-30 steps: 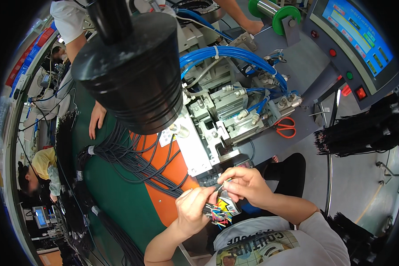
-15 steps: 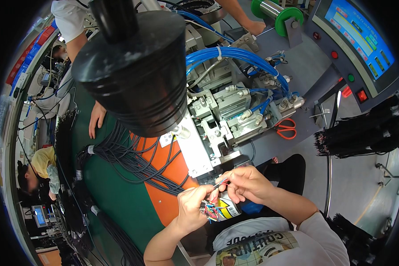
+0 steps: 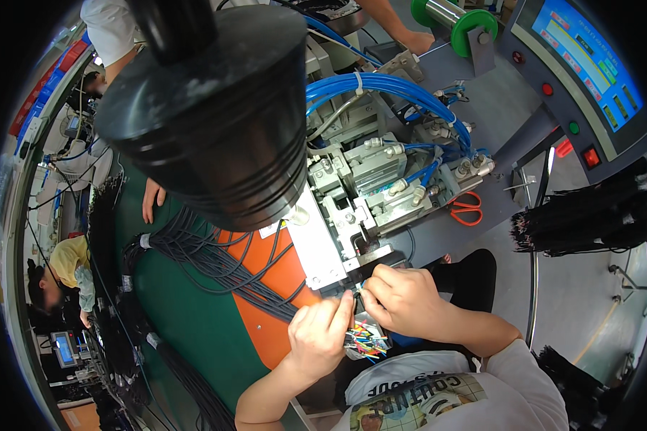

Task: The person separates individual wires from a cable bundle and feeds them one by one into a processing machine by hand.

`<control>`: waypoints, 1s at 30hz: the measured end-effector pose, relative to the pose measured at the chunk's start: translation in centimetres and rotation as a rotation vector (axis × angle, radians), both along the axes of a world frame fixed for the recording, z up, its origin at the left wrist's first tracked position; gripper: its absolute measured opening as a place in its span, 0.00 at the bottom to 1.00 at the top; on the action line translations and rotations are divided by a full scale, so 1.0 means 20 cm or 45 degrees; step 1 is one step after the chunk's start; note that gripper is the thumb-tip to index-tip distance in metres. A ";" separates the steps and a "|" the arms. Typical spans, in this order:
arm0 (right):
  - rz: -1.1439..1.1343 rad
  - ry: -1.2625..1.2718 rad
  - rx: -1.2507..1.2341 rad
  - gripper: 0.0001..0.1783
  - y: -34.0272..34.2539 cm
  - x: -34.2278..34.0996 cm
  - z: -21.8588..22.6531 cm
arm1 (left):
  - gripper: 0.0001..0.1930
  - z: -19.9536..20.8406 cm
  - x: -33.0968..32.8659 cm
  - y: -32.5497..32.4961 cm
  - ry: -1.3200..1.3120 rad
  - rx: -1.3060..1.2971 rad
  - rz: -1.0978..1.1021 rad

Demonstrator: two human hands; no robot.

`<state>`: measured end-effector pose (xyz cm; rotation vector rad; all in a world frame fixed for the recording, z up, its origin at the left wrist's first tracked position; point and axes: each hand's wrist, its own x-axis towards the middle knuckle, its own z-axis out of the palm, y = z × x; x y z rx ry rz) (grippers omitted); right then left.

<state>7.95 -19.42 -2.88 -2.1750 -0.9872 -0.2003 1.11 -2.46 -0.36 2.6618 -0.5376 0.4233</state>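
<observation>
At the front edge of the metal machine (image 3: 370,215), my two hands almost meet. My left hand (image 3: 319,336) is closed, its thumb and forefinger pinching the end of a black cable that is mostly covered by the fingers. My right hand (image 3: 404,302) is curled in a pinch on the thin wires at that cable's tip; only a speck of them shows. Below the fingers, a cluster of thin coloured wire ends (image 3: 366,340) shows red, yellow, blue and white. A bundle of black cables (image 3: 223,262) runs toward my left hand over an orange board (image 3: 262,334).
A large black lamp-like hood (image 3: 208,122) hangs over the upper left. Blue air hoses (image 3: 381,80) arch above the machine. Red-handled scissors (image 3: 467,209) lie to its right, below a screen panel (image 3: 589,65). Another person's hand (image 3: 152,201) rests on the green mat (image 3: 216,330).
Both hands have moved slightly up toward the machine's front edge with the cable tip. My right hand has turned knuckles-up, and the coloured wire cluster below is more exposed.
</observation>
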 end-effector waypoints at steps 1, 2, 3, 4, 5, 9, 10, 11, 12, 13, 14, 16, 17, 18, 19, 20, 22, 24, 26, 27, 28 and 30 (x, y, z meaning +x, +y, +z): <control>-0.001 0.001 -0.002 0.09 0.00 0.01 0.00 | 0.21 0.00 0.00 0.00 0.029 0.014 0.011; 0.002 0.052 -0.005 0.08 -0.01 0.01 0.00 | 0.26 0.02 -0.01 0.01 0.169 0.002 0.023; 0.006 0.103 -0.007 0.07 -0.01 0.02 -0.01 | 0.26 0.02 -0.01 0.01 0.170 0.000 0.022; 0.007 0.102 -0.008 0.07 -0.01 0.02 -0.02 | 0.26 0.02 -0.01 0.01 0.178 -0.015 0.013; 0.013 0.133 0.028 0.06 -0.01 0.01 -0.03 | 0.26 0.02 -0.01 0.01 0.187 -0.031 0.004; 0.013 0.199 0.104 0.05 -0.02 0.00 -0.04 | 0.27 0.03 -0.01 0.02 0.239 -0.036 -0.027; 0.012 0.199 0.104 0.05 -0.01 0.00 -0.04 | 0.28 0.02 -0.01 0.02 0.231 -0.047 -0.027; 0.009 0.189 0.104 0.05 -0.01 0.00 -0.05 | 0.28 0.02 -0.01 0.02 0.224 -0.058 -0.026; 0.006 0.178 0.103 0.05 -0.01 0.00 -0.06 | 0.28 0.02 -0.01 0.02 0.223 -0.058 -0.027; 0.003 0.176 0.105 0.05 -0.01 -0.01 -0.06 | 0.29 0.04 0.00 0.01 0.267 -0.069 -0.011; 0.005 0.145 0.095 0.05 -0.02 -0.01 -0.06 | 0.29 0.05 0.00 0.01 0.311 -0.079 0.006; 0.003 0.114 0.085 0.05 -0.02 -0.01 -0.06 | 0.30 0.05 0.01 0.02 0.286 -0.045 -0.053; 0.004 0.086 0.068 0.05 -0.02 -0.01 -0.06 | 0.30 0.05 0.02 0.02 0.261 -0.012 -0.109; 0.004 0.057 0.051 0.05 -0.02 -0.01 -0.06 | 0.30 0.05 0.02 0.03 0.261 -0.012 -0.112; 0.003 0.057 0.052 0.05 -0.02 -0.01 -0.06 | 0.30 0.06 0.02 0.03 0.274 0.026 -0.128; 0.004 0.042 0.043 0.05 -0.02 -0.01 -0.05 | 0.30 0.07 0.02 0.03 0.287 0.065 -0.144; 0.004 0.027 0.036 0.05 -0.02 -0.01 -0.05 | 0.31 0.07 0.02 0.03 0.285 0.051 -0.138; 0.017 0.012 0.052 0.05 -0.02 0.00 -0.06 | 0.31 0.07 0.02 0.03 0.282 0.036 -0.132; -0.001 0.021 0.059 0.05 -0.01 -0.01 -0.06 | 0.32 0.05 0.01 0.03 0.315 -0.040 -0.056; -0.018 0.030 0.065 0.05 -0.01 -0.02 -0.06 | 0.32 0.04 0.01 0.04 0.315 -0.039 -0.057; -0.017 0.030 0.066 0.05 -0.01 -0.02 -0.06 | 0.32 0.04 0.01 0.04 0.287 -0.030 -0.097; -0.026 0.036 0.099 0.05 -0.02 -0.03 -0.07 | 0.33 0.04 0.01 0.05 0.259 -0.019 -0.135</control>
